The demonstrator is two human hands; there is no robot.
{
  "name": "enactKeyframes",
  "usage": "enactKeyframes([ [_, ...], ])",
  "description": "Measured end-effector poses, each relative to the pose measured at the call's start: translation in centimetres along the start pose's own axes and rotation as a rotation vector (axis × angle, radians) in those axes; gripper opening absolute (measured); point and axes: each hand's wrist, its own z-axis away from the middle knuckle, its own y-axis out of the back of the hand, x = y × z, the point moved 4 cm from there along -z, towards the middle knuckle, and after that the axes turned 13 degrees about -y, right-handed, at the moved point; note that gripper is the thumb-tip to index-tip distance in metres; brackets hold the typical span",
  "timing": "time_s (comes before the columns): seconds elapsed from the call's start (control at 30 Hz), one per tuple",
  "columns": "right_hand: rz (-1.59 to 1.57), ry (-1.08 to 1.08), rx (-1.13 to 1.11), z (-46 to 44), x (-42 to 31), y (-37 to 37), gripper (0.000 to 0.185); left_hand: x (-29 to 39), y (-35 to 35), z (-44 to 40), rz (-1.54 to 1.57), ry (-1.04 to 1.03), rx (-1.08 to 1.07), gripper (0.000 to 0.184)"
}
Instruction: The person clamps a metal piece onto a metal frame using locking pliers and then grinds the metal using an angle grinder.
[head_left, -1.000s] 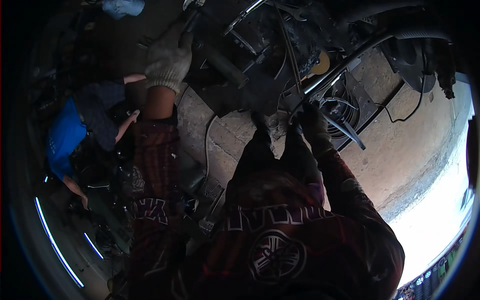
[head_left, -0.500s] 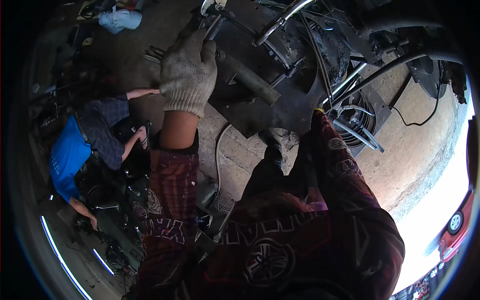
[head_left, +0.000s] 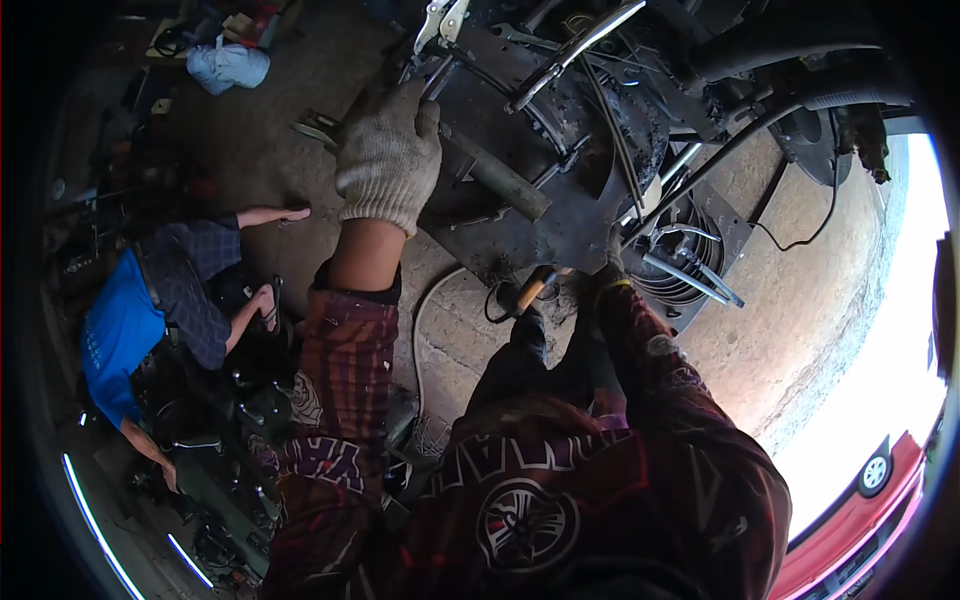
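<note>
My left hand (head_left: pixel 390 160), in a pale knitted glove, is at the left side of the dark metal table (head_left: pixel 475 235). Its fingers curl round something I cannot make out, near metal handles (head_left: pixel 315 130) and locking pliers (head_left: pixel 440 22). A short round bar (head_left: pixel 505 180) lies to its right. My right hand (head_left: pixel 612 264) is low at the table's front edge, its fingers mostly hidden in shadow. Close to its left is a tool with an orange-brown handle (head_left: pixel 534 288). Thin rods (head_left: pixel 615 140) rise just beyond this hand.
Coiled metal strips (head_left: pixel 690 255) lie on a plate right of the table. At the left, a person in a blue shirt (head_left: pixel 120 330) bends over dark equipment. A hose (head_left: pixel 418 340) runs along the floor. A red car (head_left: pixel 860 520) stands outside.
The orange-brown handle has come into view beside my right hand, which has shifted slightly left. My left hand stays at the table's left side while the view has shifted.
</note>
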Motion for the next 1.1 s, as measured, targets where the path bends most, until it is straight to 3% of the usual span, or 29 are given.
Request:
enactKeyframes([
  [0.17, -0.075, 0.03, -0.033, 4.7, 1.7, 2.1, 0.07, -0.4, 0.3, 0.1, 0.014, 0.034, -0.062, 0.037],
  [0.27, -0.135, -0.017, -0.166, 5.5, 3.4, 2.5, 0.069, 0.2, 1.3, 0.8, 0.065, -0.02, -0.043, 0.037],
  [0.33, -0.175, -0.062, -0.274, 5.5, 5.0, 2.5, 0.068, 2.5, 3.8, 2.7, 0.032, -0.214, 0.248, 0.038],
  [0.4, -0.307, 0.102, -0.355, 5.8, 5.6, 2.6, 0.067, 4.4, 4.9, 6.1, 0.124, -0.148, 0.222, 0.038],
  [0.47, -0.302, 0.12, -0.354, 5.2, 6.7, 2.5, 0.068, 6.3, 4.7, 10.3, 0.216, -0.273, 0.258, 0.039],
  [0.57, -0.34, 0.151, -0.411, 4.8, 7.2, 2.6, 0.07, 8.9, 4.5, 15.8, 0.281, -0.284, 0.141, 0.035],
  [0.63, -0.386, 0.161, -0.462, 5.2, 7.5, 3.0, 0.072, 9.4, 3.0, 18.5, 0.462, -0.191, -0.093, 0.039],
  [0.73, -0.374, 0.297, -0.371, 7.4, 6.0, 5.5, 0.074, 10.1, 1.3, 20.8, 0.498, -0.203, -0.215, 0.042],
  [0.77, -0.647, 0.199, -0.471, 8.5, 5.2, 6.3, 0.077, 10.3, 1.0, 20.7, 0.498, -0.198, -0.208, 0.042],
  [0.87, -0.796, 0.231, -0.566, 11.9, 0.5, 10.1, 0.08, 11.9, -0.2, 18.8, 0.721, -0.191, -0.318, 0.052],
  [0.93, 0.076, 0.601, -0.242, 15.7, -4.7, 13.1, 0.081, 14.0, -0.3, 16.7, 0.96, -0.117, -0.328, 0.058],
  [0.97, 0.083, 0.614, -0.234, 15.7, -5.6, 13.1, 0.081, 15.2, -0.2, 15.5, 0.965, -0.121, -0.312, 0.058],
  [1.03, -0.222, 0.601, -0.3, 16.1, -8.4, 13.8, 0.084, 17.1, 0.8, 12.7, 1.186, -0.076, -0.095, 0.061],
  [1.07, -0.324, 0.601, -0.321, 16.8, -10.0, 14.4, 0.085, 18.0, 1.1, 11.4, 1.187, -0.084, -0.083, 0.061],
  [1.1, 0.006, 0.745, -0.154, 20.0, -13.5, 16.4, 0.087, 18.3, 1.5, 10.0, 1.265, -0.02, 0.049, 0.069],
])
